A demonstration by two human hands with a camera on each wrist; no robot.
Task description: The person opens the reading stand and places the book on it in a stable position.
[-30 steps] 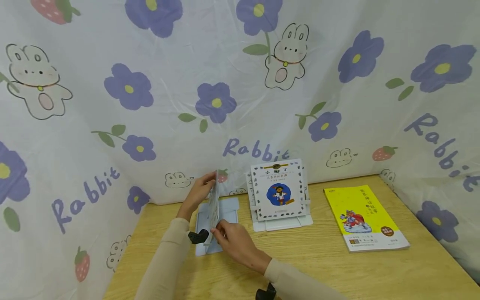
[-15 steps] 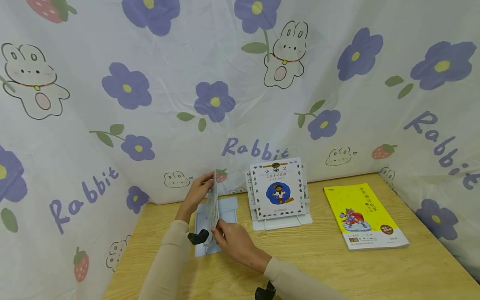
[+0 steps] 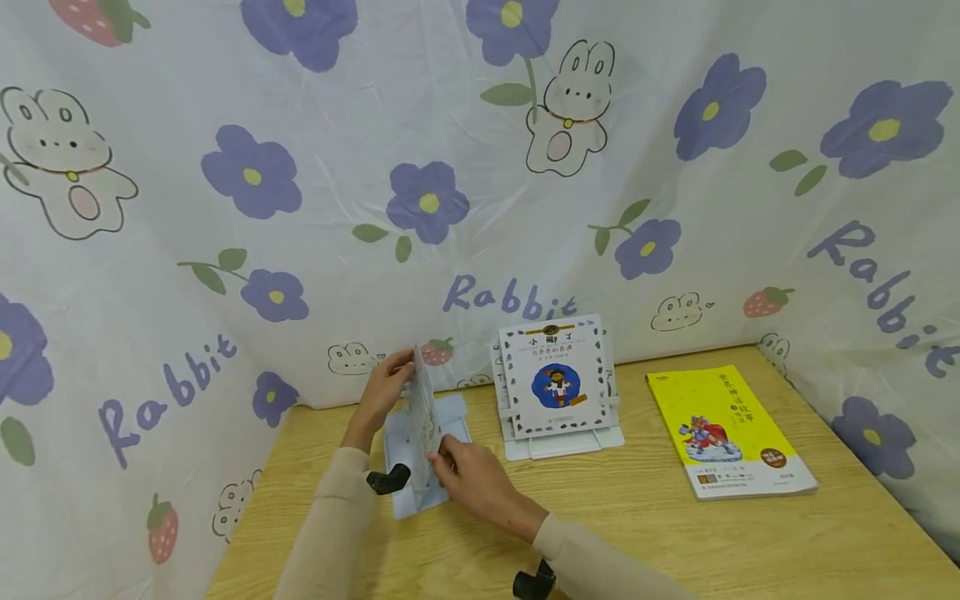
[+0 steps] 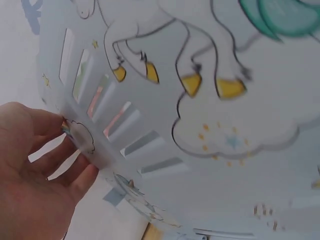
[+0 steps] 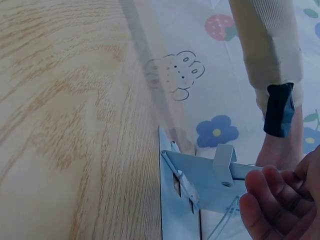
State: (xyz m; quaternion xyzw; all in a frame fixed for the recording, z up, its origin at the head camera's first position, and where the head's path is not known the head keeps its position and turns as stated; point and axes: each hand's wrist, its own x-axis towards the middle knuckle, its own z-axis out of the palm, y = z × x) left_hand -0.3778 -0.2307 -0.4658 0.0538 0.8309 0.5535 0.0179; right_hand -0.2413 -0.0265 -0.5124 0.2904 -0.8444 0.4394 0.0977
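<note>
A pale blue book stand stands on the left part of the table, its printed back panel seen nearly edge-on in the head view. In the left wrist view the panel shows unicorn legs, clouds and fanned slots. My left hand pinches the panel's upper edge between thumb and fingers. Lower down, my right hand holds the near edge of the same panel. The right wrist view shows the stand's flat base, hinge and small bracket, beside the curled right fingers.
Right of my hands, a second white stand bears a white picture book. A yellow book lies flat on the wooden table farther right. A patterned curtain rises behind the table's back edge.
The stand's panel has swung slightly leftward at the top, with my left hand moving along with it. The base has turned a little. Both books stay put.
</note>
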